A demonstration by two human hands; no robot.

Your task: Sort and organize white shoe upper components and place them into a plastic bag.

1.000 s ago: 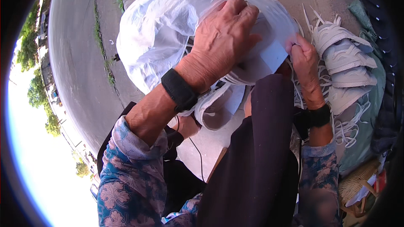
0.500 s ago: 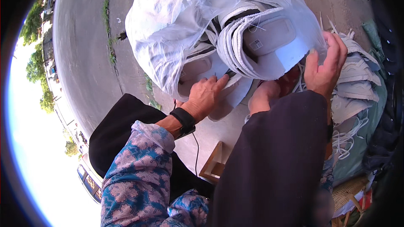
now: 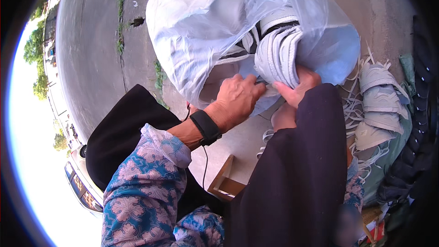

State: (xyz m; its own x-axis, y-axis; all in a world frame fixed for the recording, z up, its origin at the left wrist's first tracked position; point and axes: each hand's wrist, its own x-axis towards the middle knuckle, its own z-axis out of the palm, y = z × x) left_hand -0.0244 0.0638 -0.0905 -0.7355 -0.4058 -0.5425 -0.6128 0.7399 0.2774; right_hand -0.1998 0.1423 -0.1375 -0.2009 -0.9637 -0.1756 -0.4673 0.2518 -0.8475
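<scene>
A translucent plastic bag (image 3: 183, 41) lies mouth toward me, filled with pale grey-white shoe uppers. One nested stack of shoe uppers (image 3: 274, 59), with layered curved edges, sits in the mouth of the bag. My right hand (image 3: 302, 84) grips the near end of that stack, the thumb outside and the fingers partly hidden behind it. Just left of it, my left hand (image 3: 238, 98) has its fingers curled at the bag's mouth. What those fingers pinch is hidden. A black band is on my left wrist.
On green sheeting at the right lie more pale shoe uppers (image 3: 379, 105) with loose laces, beside dark ones (image 3: 411, 146). A small wooden stool or frame (image 3: 224, 183) stands between my knees. Cracked pavement (image 3: 91, 64) stretches left toward a parked vehicle (image 3: 82, 185).
My right hand has moved left and down from the bag's right edge onto the stack of shoe uppers. The stack has tilted, hiding its insole. My left hand has shifted slightly right.
</scene>
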